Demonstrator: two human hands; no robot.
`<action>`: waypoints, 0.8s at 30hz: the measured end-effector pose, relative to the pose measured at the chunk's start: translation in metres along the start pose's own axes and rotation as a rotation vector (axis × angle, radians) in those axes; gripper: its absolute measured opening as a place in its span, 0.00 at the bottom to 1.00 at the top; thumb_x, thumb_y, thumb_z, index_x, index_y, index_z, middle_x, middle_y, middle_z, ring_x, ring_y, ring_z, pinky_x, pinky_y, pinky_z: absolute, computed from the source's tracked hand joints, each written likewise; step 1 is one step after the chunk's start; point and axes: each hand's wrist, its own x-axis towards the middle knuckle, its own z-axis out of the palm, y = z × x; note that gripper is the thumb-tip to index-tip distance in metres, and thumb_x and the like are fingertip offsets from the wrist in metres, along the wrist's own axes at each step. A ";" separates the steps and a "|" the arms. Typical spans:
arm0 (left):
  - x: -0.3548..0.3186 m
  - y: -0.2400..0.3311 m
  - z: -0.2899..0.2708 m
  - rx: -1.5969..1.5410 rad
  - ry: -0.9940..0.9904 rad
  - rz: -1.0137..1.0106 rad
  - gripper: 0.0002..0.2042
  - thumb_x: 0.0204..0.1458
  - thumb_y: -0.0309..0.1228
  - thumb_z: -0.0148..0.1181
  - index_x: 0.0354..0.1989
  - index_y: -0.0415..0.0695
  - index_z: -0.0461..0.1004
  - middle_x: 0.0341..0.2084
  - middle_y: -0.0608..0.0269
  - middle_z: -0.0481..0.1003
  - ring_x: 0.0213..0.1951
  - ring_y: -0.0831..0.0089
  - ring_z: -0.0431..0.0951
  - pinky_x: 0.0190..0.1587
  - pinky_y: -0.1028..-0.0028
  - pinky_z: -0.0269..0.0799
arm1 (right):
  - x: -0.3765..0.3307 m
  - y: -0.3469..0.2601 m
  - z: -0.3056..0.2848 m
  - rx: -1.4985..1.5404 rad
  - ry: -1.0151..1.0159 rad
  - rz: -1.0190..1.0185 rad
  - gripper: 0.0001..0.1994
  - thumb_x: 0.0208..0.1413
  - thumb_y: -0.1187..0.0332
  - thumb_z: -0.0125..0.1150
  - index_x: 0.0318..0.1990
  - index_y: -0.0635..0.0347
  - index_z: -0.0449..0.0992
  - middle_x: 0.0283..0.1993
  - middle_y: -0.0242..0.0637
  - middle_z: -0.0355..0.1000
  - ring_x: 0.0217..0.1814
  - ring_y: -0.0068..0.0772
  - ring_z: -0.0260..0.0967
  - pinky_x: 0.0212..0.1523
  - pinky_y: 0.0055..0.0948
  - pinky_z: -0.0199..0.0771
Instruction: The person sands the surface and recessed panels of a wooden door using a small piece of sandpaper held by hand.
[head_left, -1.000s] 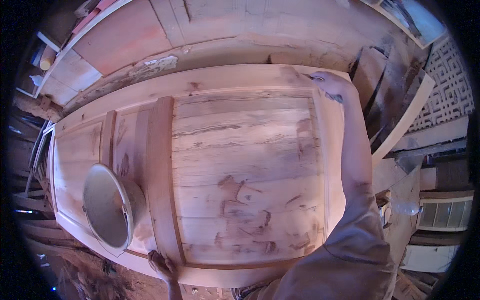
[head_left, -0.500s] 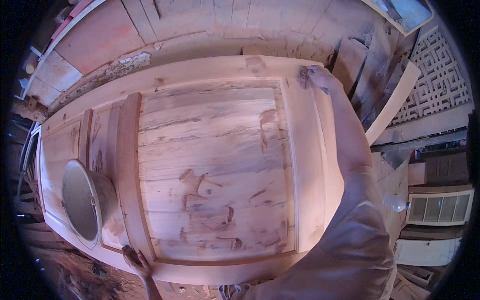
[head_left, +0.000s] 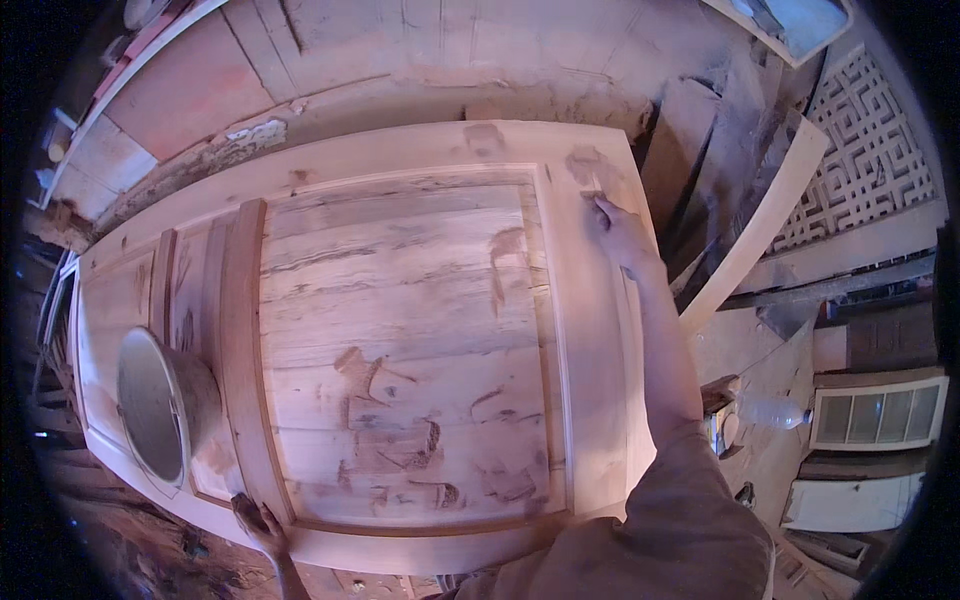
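A large panelled wooden door (head_left: 420, 545) lies flat before me. Brown smears, like wood filler, mark its planked middle panel (head_left: 400, 270) and its frame. Near the far right corner my right hand (head_left: 618, 232) is closed, its fingertips down at the right-hand rail (head_left: 595, 330). Whatever it pinches is too small to make out. Just beyond those fingers is a brown patch (head_left: 592, 163). My left hand (head_left: 262, 528) lies on the near edge of the door, fingers apart. To the left of the middle panel, a grey bucket (head_left: 203, 405) sits tilted on the door.
Behind the door runs a dusty wall (head_left: 400, 50). Boards lean at the right, among them a long pale strip (head_left: 765, 225) beside a lattice panel (head_left: 850, 150). A clear plastic bottle (head_left: 770, 410) and a white-framed louvred piece (head_left: 880, 413) lie farther right.
My right hand has come nearer along the right-hand rail, baring the brown patch at the corner. The view has shifted a little. My left hand stays on the near edge.
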 end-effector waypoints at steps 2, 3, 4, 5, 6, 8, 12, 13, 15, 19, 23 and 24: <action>0.001 0.000 -0.001 0.052 0.009 0.013 0.28 0.66 0.40 0.52 0.63 0.27 0.61 0.65 0.32 0.60 0.67 0.42 0.60 0.69 0.52 0.55 | 0.014 -0.009 0.010 -0.199 0.007 -0.005 0.19 0.66 0.68 0.46 0.60 0.61 0.73 0.51 0.54 0.77 0.51 0.53 0.77 0.52 0.41 0.75; -0.002 -0.003 -0.002 0.036 0.021 0.005 0.28 0.66 0.40 0.52 0.63 0.27 0.62 0.65 0.32 0.60 0.67 0.42 0.61 0.69 0.52 0.55 | 0.026 -0.014 0.014 -0.137 0.021 0.005 0.18 0.65 0.70 0.46 0.60 0.61 0.74 0.52 0.54 0.76 0.52 0.53 0.76 0.52 0.41 0.75; -0.003 -0.005 -0.001 0.018 0.028 -0.001 0.28 0.65 0.40 0.52 0.63 0.27 0.62 0.65 0.32 0.61 0.67 0.42 0.61 0.69 0.52 0.55 | 0.039 -0.015 0.017 -0.078 0.033 0.021 0.18 0.65 0.71 0.46 0.59 0.61 0.74 0.52 0.55 0.76 0.53 0.53 0.76 0.53 0.40 0.74; -0.003 -0.008 0.000 -0.026 0.036 0.000 0.28 0.65 0.40 0.52 0.63 0.27 0.62 0.64 0.32 0.61 0.67 0.42 0.61 0.69 0.52 0.55 | 0.053 -0.014 0.020 -0.019 0.046 0.035 0.18 0.64 0.72 0.46 0.58 0.60 0.75 0.52 0.55 0.76 0.54 0.52 0.75 0.54 0.40 0.74; -0.004 -0.010 0.002 -0.072 0.044 -0.005 0.28 0.65 0.41 0.52 0.63 0.27 0.61 0.64 0.32 0.62 0.67 0.42 0.61 0.69 0.52 0.55 | 0.071 -0.007 0.026 0.017 0.086 -0.090 0.18 0.64 0.72 0.46 0.58 0.60 0.75 0.51 0.54 0.76 0.53 0.52 0.76 0.53 0.39 0.75; -0.002 -0.008 0.008 -0.129 0.035 -0.004 0.29 0.65 0.41 0.52 0.63 0.27 0.61 0.63 0.32 0.62 0.67 0.42 0.61 0.69 0.52 0.55 | 0.106 0.018 0.028 0.078 0.176 -0.338 0.17 0.64 0.72 0.45 0.56 0.60 0.76 0.49 0.51 0.78 0.50 0.50 0.77 0.51 0.39 0.76; 0.006 -0.003 0.006 -0.064 -0.008 0.047 0.29 0.66 0.41 0.51 0.64 0.26 0.60 0.63 0.32 0.62 0.67 0.41 0.61 0.68 0.53 0.56 | 0.174 0.042 -0.016 -0.202 -0.278 -0.246 0.16 0.62 0.73 0.48 0.53 0.60 0.78 0.50 0.44 0.80 0.49 0.44 0.78 0.50 0.33 0.76; 0.002 -0.008 0.002 -0.016 -0.017 0.061 0.29 0.66 0.41 0.51 0.64 0.26 0.60 0.64 0.32 0.62 0.67 0.41 0.61 0.68 0.53 0.56 | 0.182 0.032 -0.025 -0.319 -0.376 -0.178 0.16 0.62 0.74 0.48 0.54 0.60 0.78 0.50 0.43 0.80 0.50 0.42 0.78 0.51 0.32 0.76; -0.006 -0.003 -0.015 -0.033 0.028 0.035 0.28 0.66 0.41 0.51 0.63 0.26 0.61 0.64 0.32 0.62 0.67 0.41 0.61 0.68 0.52 0.56 | 0.168 -0.027 -0.045 -0.292 -0.453 0.067 0.17 0.61 0.74 0.48 0.55 0.60 0.78 0.51 0.43 0.79 0.53 0.39 0.77 0.53 0.31 0.76; -0.002 -0.005 -0.009 0.016 -0.030 0.061 0.28 0.65 0.41 0.51 0.63 0.26 0.61 0.65 0.32 0.61 0.67 0.41 0.60 0.68 0.52 0.56 | 0.187 -0.007 -0.031 -0.527 -0.181 -0.160 0.18 0.63 0.72 0.46 0.57 0.59 0.77 0.54 0.45 0.78 0.57 0.39 0.76 0.56 0.32 0.75; 0.006 -0.012 0.020 -0.024 -0.018 0.084 0.28 0.66 0.41 0.51 0.62 0.26 0.62 0.65 0.32 0.60 0.68 0.41 0.59 0.68 0.52 0.55 | 0.205 0.081 0.011 0.598 -0.132 -0.169 0.17 0.65 0.67 0.45 0.55 0.60 0.76 0.51 0.50 0.78 0.53 0.42 0.77 0.50 0.35 0.77; -0.009 -0.017 -0.003 -0.018 0.010 0.033 0.28 0.66 0.41 0.51 0.62 0.26 0.62 0.65 0.32 0.61 0.68 0.41 0.59 0.68 0.52 0.55 | 0.181 0.030 0.025 0.273 -0.164 -0.145 0.18 0.66 0.68 0.44 0.59 0.59 0.75 0.54 0.50 0.76 0.56 0.44 0.76 0.54 0.34 0.75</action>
